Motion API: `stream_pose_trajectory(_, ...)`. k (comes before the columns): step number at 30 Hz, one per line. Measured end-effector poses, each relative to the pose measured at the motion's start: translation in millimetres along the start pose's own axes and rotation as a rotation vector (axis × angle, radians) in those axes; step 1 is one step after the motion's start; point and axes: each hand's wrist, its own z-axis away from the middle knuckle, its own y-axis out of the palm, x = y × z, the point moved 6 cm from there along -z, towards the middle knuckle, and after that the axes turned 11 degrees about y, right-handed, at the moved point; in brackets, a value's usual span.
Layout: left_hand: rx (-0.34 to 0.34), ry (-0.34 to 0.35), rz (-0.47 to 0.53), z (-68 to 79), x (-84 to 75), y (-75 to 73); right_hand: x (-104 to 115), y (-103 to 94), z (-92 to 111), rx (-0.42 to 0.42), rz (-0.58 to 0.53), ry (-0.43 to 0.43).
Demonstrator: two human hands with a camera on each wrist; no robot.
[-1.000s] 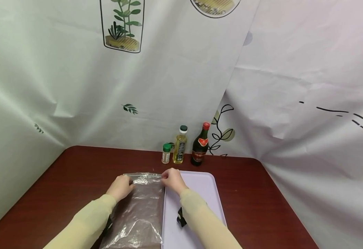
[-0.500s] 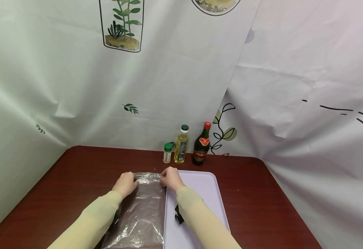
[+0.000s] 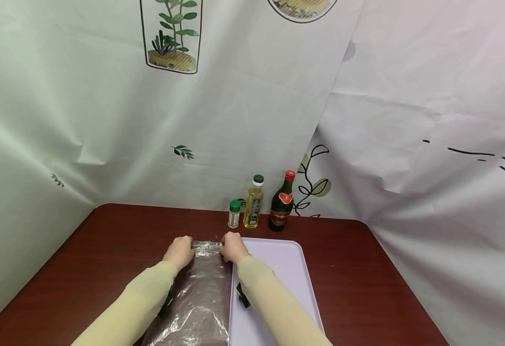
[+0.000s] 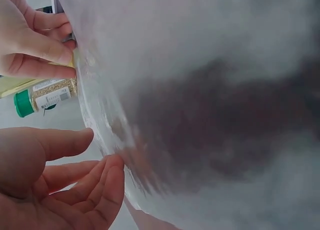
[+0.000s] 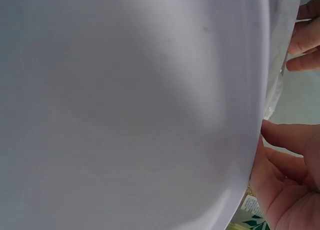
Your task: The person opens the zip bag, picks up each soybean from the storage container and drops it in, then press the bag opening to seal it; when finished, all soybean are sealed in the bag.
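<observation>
A large clear zip bag (image 3: 202,298) lies flat on the table, its top edge facing the wall. My left hand (image 3: 180,251) is at the top left corner; in the left wrist view, its fingertips (image 4: 118,162) touch the bag's edge, with a gap between thumb and fingers. At the top right corner, my right hand (image 3: 234,248) pinches the bag's edge beside a pale purple tray (image 3: 280,252). Its thumb and fingers come together by the tray rim in the right wrist view, where the rim hides part of the grip.
A green-capped spice jar (image 3: 234,216), a bottle of yellow oil (image 3: 253,204) and a dark red-capped bottle (image 3: 281,204) stand along the back of the brown table (image 3: 114,235). A white printed sheet (image 3: 127,168) hangs behind.
The left hand has moved right along the bag's top edge, leaving a shorter stretch visible between the hands. The right hand has shifted slightly against the tray, near the same corner.
</observation>
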Motion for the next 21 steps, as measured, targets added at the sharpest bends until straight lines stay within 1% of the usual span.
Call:
stream_pose_trajectory(4,0.024,-0.014,-0.007,-3.8,-3.9,1.7,-1.4,0.3,-2.6,-0.008,0.033,0.004)
stream_pose_trajectory(9,0.023,-0.013,-0.025,-8.2,-6.2,3.2,-2.1,0.3,-3.2,-0.021,0.032,0.01)
stream_pose_trajectory(14,0.03,-0.008,-0.015,-8.0,-5.9,6.3,0.0,1.0,-0.1,-0.039,0.044,-0.006)
stream_pose_trajectory(21,-0.008,-0.004,-0.001,-6.1,-1.0,3.1,6.3,0.0,2.8,-0.067,0.087,-0.04)
